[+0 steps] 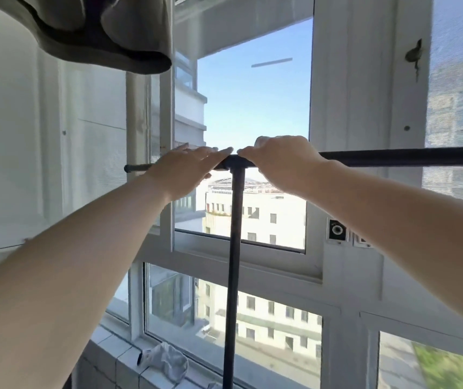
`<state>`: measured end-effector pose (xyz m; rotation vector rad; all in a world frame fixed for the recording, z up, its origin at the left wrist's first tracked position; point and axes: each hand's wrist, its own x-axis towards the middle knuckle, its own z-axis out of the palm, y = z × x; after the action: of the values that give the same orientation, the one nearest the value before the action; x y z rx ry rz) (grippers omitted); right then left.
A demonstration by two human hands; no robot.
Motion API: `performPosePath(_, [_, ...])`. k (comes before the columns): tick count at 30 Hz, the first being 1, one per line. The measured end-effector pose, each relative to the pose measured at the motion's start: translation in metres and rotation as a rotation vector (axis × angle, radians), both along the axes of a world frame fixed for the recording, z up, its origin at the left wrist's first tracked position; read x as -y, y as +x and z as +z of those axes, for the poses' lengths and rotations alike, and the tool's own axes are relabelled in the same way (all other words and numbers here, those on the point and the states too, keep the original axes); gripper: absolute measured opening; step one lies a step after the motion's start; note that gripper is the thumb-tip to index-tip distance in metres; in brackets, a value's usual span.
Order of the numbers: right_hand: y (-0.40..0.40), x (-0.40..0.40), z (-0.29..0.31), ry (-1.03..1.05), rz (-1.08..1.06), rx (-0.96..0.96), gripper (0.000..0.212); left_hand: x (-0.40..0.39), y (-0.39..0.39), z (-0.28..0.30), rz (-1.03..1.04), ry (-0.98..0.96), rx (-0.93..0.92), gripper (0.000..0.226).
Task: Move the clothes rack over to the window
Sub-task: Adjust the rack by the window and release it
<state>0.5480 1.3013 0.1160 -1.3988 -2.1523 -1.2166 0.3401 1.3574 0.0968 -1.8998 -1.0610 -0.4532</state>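
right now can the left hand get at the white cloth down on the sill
Probably yes: the left hand rests flat on the rack's top bar, and nothing sits between it and the white cloth below; it would need a long reach down.

The clothes rack [393, 158] is thin black metal: a horizontal top bar joined by a T-fitting to an upright pole. The left grip [188, 167] lies flat over the bar left of the fitting; the right grip [281, 161] curls over it just right. Beyond both grips stands the white-framed window [252, 108], its middle pane open.
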Motion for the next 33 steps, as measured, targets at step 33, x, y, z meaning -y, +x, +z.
performPosePath(33, [0.046,-0.034,-0.034,0.077,-0.219,-0.017,0.08,-0.068,0.053,-0.022,-0.286,0.085,0.22,0.055])
